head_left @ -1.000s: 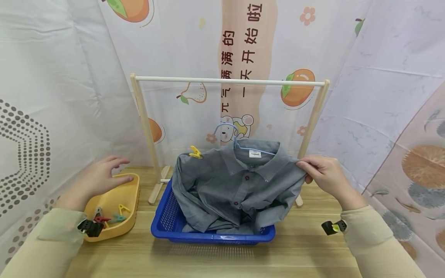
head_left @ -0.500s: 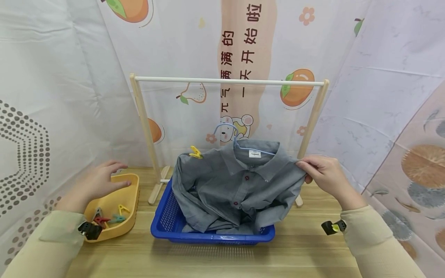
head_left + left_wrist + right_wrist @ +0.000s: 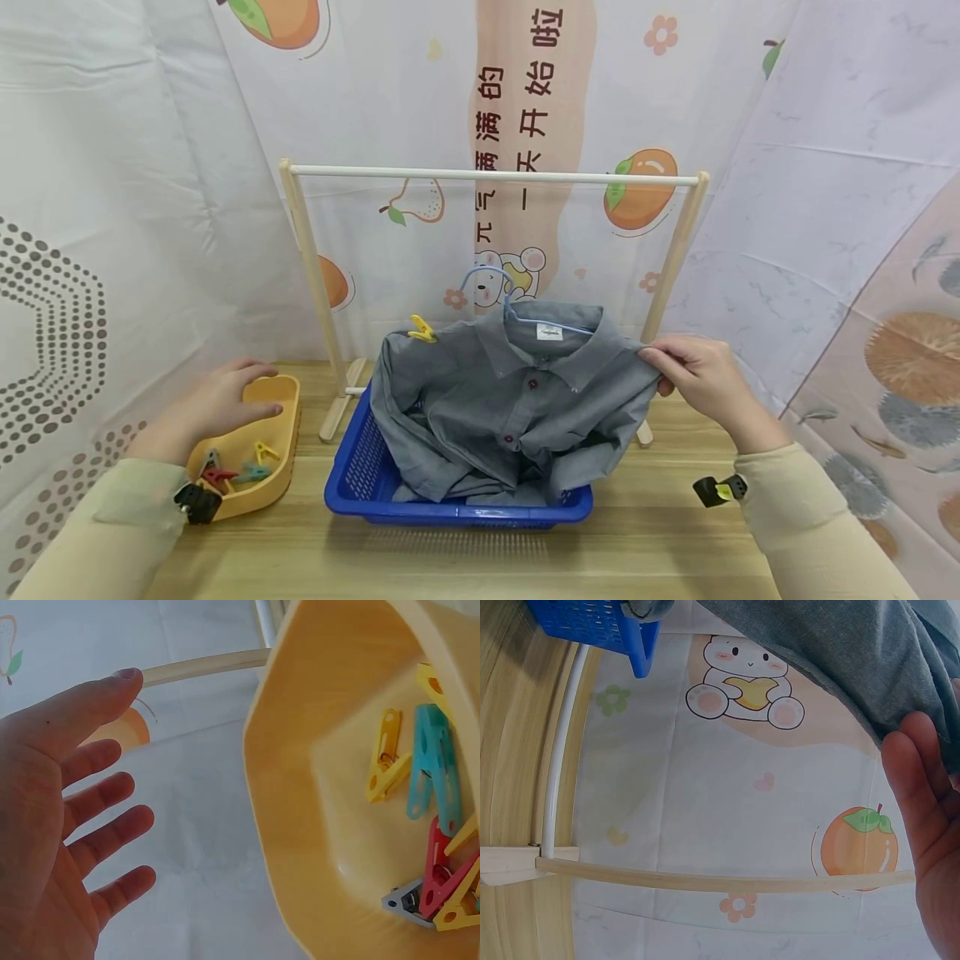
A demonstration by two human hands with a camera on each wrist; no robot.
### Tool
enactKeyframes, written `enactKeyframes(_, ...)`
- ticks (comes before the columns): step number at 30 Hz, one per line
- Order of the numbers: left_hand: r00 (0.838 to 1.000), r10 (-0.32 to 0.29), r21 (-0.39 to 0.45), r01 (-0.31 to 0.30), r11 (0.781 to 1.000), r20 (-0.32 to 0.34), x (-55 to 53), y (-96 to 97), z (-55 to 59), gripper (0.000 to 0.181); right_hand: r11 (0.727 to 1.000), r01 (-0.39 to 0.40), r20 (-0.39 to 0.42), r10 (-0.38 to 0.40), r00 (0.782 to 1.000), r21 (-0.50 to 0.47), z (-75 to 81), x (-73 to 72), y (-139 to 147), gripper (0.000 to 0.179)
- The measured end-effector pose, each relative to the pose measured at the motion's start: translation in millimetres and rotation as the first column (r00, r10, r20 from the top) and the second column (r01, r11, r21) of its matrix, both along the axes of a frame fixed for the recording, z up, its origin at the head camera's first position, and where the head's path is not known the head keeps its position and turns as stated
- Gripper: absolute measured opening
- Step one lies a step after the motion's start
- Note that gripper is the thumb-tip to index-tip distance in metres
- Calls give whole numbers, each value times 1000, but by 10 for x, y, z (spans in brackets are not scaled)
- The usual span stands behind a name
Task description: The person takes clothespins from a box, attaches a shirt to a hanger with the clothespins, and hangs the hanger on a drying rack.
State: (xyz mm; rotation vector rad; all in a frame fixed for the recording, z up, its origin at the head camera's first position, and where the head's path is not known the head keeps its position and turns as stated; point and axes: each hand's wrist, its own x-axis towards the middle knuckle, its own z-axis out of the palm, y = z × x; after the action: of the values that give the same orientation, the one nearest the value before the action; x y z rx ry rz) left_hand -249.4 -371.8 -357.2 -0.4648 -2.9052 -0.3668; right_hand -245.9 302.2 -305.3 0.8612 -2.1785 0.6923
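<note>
My right hand (image 3: 697,375) pinches the right shoulder of a grey button-up shirt (image 3: 465,392), between thumb and fingers. The shirt is on a light blue hanger (image 3: 487,268) whose hook rises above the collar, and its lower part lies bunched in a blue basket (image 3: 457,512). A yellow clothespin (image 3: 422,328) is clipped at the left shoulder. Over the yellow bin (image 3: 288,417) my left hand (image 3: 228,404) hovers with fingers spread and nothing in them. Inside the bin lie several clothespins, among them a teal one (image 3: 431,769), a red one (image 3: 439,870) and a yellow one (image 3: 386,757).
Behind the basket stands a drying rack with a white rail (image 3: 495,175) and wooden posts (image 3: 318,275). All of this is on a wooden table (image 3: 450,567). Printed curtains (image 3: 390,92) hang at the back and sides.
My left hand has moved slightly down over the yellow bin. The right hand and the shirt have stayed in place.
</note>
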Motion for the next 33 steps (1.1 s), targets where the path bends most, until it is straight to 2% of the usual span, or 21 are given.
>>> enactKeyframes(12, 1000, -17, -13, 17, 1000, 9, -50, 13, -122, 66, 1000, 4, -5, -4, 1000, 0, -5, 0, 14, 25)
enactKeyframes(23, 998, 12, -50, -9, 999, 56, -36, 3, -212, 65, 1000, -3, -6, 3, 1000, -1, 6, 7, 6, 26)
enactKeyframes(33, 998, -14, -85, 19, 996, 59, -52, -19, -360, 55, 1000, -9, -1, 9, 1000, 3, 1, 5, 12, 26)
